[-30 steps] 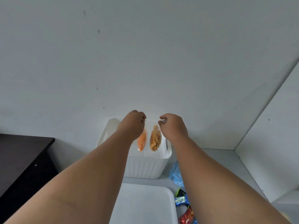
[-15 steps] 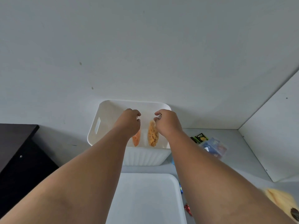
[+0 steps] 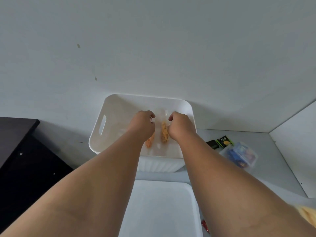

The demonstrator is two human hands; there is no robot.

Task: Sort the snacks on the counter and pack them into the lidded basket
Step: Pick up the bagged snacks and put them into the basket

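A white ribbed basket [image 3: 109, 106] stands against the wall with its top uncovered. Both of my hands are down inside it. My left hand [image 3: 142, 125] pinches the top of a clear bag of orange snacks [image 3: 150, 142]. My right hand [image 3: 180, 126] pinches the top of a clear bag of yellow-brown snacks [image 3: 164, 132]. The two bags hang side by side between my hands. The white lid [image 3: 160, 209] lies flat on the counter in front of the basket.
On the grey counter to the right lie a green snack packet [image 3: 224, 140], a small dark packet [image 3: 212, 144] and a clear bag of blue-wrapped snacks [image 3: 239, 155]. A red wrapper [image 3: 205, 225] peeks out by the lid. A yellow bag [image 3: 309, 215] sits at the lower right edge. Dark furniture [image 3: 18, 151] stands to the left.
Both hands have gone down with the two bags from above the basket rim into the basket. The view has tilted down, showing more of the counter on the right.
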